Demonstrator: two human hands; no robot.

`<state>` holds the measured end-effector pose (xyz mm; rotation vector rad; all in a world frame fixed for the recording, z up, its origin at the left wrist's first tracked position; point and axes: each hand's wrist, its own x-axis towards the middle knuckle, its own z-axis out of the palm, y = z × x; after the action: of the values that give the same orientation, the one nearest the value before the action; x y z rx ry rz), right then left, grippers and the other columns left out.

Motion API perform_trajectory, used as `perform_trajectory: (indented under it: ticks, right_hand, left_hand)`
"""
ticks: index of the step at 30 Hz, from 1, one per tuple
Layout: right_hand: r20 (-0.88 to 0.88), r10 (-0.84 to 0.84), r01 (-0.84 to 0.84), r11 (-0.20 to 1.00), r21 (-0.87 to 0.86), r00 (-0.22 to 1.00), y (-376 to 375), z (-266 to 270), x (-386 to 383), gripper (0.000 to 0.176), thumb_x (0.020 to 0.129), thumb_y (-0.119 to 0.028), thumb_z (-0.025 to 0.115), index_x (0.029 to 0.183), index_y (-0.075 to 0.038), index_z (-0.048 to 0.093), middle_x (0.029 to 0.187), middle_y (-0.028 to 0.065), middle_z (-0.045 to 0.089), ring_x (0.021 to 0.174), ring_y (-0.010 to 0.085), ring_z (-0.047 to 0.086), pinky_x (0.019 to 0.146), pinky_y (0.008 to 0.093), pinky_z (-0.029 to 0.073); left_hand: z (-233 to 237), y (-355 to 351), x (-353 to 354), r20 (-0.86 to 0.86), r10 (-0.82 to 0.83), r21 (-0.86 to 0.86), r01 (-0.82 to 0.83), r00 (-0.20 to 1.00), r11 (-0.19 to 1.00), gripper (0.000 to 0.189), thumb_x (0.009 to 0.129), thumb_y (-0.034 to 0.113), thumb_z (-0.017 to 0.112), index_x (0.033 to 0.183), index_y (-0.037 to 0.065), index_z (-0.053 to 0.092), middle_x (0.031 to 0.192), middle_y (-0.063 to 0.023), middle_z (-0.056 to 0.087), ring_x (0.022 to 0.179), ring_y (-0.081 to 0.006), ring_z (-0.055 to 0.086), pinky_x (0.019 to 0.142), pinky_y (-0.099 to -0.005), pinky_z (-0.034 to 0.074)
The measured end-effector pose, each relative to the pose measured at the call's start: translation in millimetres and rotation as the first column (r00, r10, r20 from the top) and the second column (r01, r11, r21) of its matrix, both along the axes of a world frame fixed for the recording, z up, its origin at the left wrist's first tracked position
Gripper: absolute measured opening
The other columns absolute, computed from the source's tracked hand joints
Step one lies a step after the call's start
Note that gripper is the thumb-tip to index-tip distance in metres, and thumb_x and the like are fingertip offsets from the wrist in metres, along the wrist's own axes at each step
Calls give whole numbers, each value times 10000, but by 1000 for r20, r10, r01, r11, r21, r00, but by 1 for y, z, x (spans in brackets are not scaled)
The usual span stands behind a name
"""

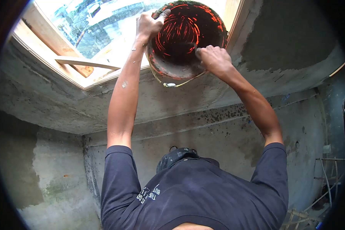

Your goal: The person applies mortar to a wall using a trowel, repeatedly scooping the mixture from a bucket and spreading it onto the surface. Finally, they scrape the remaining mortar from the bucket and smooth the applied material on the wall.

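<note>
A round bucket (157, 63) is tilted so that its mouth faces me, at the window sill. Dark, mortar-like residue coats its inside, and streaks of bright orange show through. My left hand (151, 25) is closed around the upper left of the rim. My right hand (215, 59) is closed at the bucket's right side, gripping a dark trowel-like tool (197, 52) that reaches into the mouth; its blade is hard to make out against the residue. The bucket's wire handle (170, 84) hangs below the rim with a pale grip.
A wooden window frame (46, 55) surrounds the bright opening at the upper left, with a loose wood strip (86, 62) across its corner. Below runs a rough cement wall (172, 105). Damp plaster (291, 34) covers the upper right, and thin poles (329, 178) stand at the lower right.
</note>
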<state>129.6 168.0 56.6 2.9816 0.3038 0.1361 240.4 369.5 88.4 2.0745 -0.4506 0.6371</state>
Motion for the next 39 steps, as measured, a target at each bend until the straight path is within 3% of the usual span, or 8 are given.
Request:
perform_trajectory:
  ticks: [5, 15, 20, 29, 32, 35, 36, 39]
  right_hand:
    - [201, -108, 104, 994, 31, 974, -7, 1, 19, 181, 864, -78, 530, 1013, -43, 625, 996, 162, 652, 896, 306, 666, 725, 394, 553]
    - [-53, -38, 37, 999, -25, 998, -11, -6, 4, 227, 816, -130, 614, 1036, -83, 584, 957, 156, 637, 928, 313, 645, 757, 429, 529]
    - [213, -149, 147, 989, 26, 966, -8, -2, 19, 176, 857, -76, 538, 1009, -23, 609, 980, 184, 655, 920, 311, 659, 743, 378, 547]
    - [133, -68, 46, 986, 163, 989, -14, -9, -4, 190, 830, -155, 590, 986, -52, 621, 956, 179, 654, 912, 325, 650, 773, 436, 518]
    - [251, -66, -44, 910, 412, 966, -25, -4, -14, 251, 806, -215, 629, 983, -36, 619, 913, 178, 656, 912, 343, 640, 773, 432, 510]
    - [-382, 87, 340, 310, 888, 920, -40, 3, -27, 324, 849, -316, 637, 980, -21, 608, 699, 48, 597, 571, 151, 602, 503, 296, 503]
    - [-384, 120, 355, 210, 911, 915, -43, -4, -30, 332, 865, -334, 628, 984, -24, 608, 694, -7, 548, 500, 65, 523, 411, 234, 440]
    - [-324, 175, 305, 124, 944, 930, -50, -12, -45, 348, 852, -318, 644, 1026, -19, 602, 712, -1, 563, 511, 76, 540, 415, 236, 440]
  left_hand:
    - [-1, -6, -1, 22, -13, -8, 13, 1000, 1000, 397, 791, 470, 663, 880, 85, 708, 665, -128, 656, 641, -242, 642, 640, -356, 487]
    - [-7, 3, 4, 5, 49, -33, -49, 999, 998, 425, 792, 489, 656, 860, 73, 707, 637, -131, 650, 605, -246, 641, 622, -371, 488]
    - [-8, 1, 1, 118, 87, -22, -85, 989, 996, 416, 790, 480, 658, 848, 71, 706, 637, -142, 647, 614, -270, 649, 619, -379, 489]
    - [-15, 2, 11, 108, 164, -69, -157, 980, 985, 420, 798, 458, 651, 812, 41, 696, 620, -166, 637, 601, -308, 645, 616, -395, 492]
    - [-11, 2, 5, 96, 194, -101, -184, 976, 978, 437, 795, 461, 650, 764, 27, 687, 591, -172, 623, 590, -325, 640, 617, -401, 493]
    - [-16, 6, 16, 73, 219, -99, -212, 973, 972, 463, 788, 463, 653, 691, 11, 671, 560, -182, 605, 577, -349, 634, 616, -413, 494]
    - [-14, 6, 16, 37, 235, -105, -230, 971, 968, 471, 787, 464, 656, 679, 6, 666, 559, -187, 605, 574, -352, 633, 616, -416, 495]
    - [-12, 4, 12, -26, 264, -98, -265, 964, 959, 505, 782, 474, 663, 648, -13, 651, 561, -201, 606, 575, -362, 634, 618, -420, 497]
